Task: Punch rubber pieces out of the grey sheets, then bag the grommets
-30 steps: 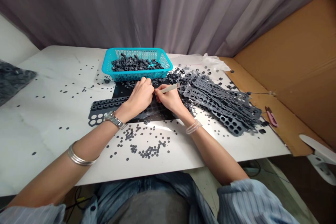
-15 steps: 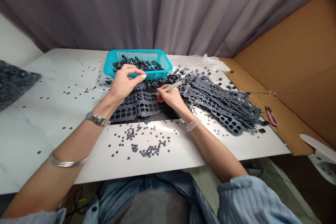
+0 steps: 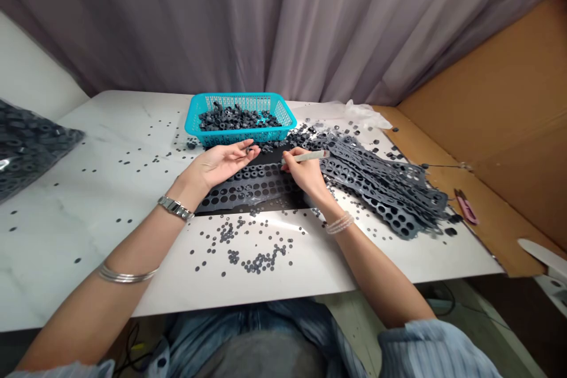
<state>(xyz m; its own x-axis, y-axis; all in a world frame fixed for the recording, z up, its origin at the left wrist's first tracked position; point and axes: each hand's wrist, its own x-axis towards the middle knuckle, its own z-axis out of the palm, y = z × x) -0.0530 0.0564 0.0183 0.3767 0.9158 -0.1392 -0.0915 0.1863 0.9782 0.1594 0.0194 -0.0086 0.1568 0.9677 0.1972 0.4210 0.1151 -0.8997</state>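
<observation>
My left hand (image 3: 221,164) is palm up at the front of the turquoise basket (image 3: 190,124), its fingers apart. Whether a small dark piece lies at its fingertips is hard to make out. My right hand (image 3: 305,171) is closed around a white pen-like tool (image 3: 310,156), its thin tip pointing left. Between and below the hands a perforated dark grey rubber sheet (image 3: 248,192) lies on a black mat (image 3: 221,211), with a row of small ring-shaped pieces along its upper part. Many small black rubber pieces (image 3: 230,118) fill part of the basket.
Stacked perforated rubber sheets (image 3: 385,189) lie to the right, beside loose black pieces. Small dark discs (image 3: 259,263) are scattered over the white table (image 3: 172,283). A clear bag of black pieces (image 3: 31,144) stands far left. Pink-handled snips (image 3: 467,209) rest on cardboard at right.
My left hand has come down from over the basket's front rim and turned palm up, its fingers loosening. My right hand, with the pen-like tool, has shifted slightly right. The view has moved somewhat.
</observation>
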